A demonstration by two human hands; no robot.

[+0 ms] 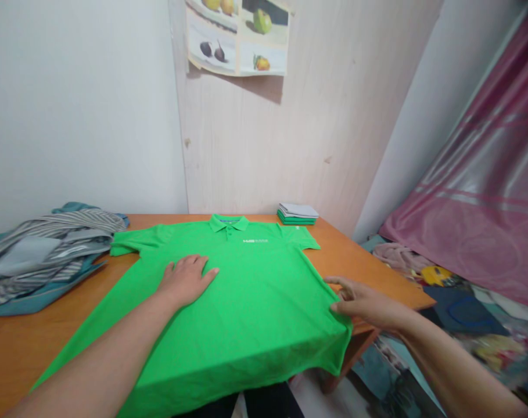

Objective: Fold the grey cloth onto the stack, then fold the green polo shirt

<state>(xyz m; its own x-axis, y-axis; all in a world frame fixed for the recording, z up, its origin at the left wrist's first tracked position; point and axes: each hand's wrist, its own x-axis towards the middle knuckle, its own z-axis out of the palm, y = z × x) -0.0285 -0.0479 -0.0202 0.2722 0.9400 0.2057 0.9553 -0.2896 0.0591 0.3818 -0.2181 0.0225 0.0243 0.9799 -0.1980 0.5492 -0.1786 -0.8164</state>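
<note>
A green polo shirt (255,296) lies spread front side up on the orange-brown table, its collar pointing to the wall and its hem hanging over the near edge. White lettering shows on the chest. My left hand (187,280) rests flat on the shirt's middle, fingers stretched out. At the shirt's right side edge is my right hand (359,299), thumb and fingers apart around the edge, with no cloth clearly pinched between them. Some of the right hand's fingers are hidden behind others.
A heap of striped and teal clothes (50,249) sits on the table's left. Small folded grey and green clothes (297,213) are stacked at the back right of the table (368,261). Beyond its right edge, bags and cloths lie below a pink curtain (477,191).
</note>
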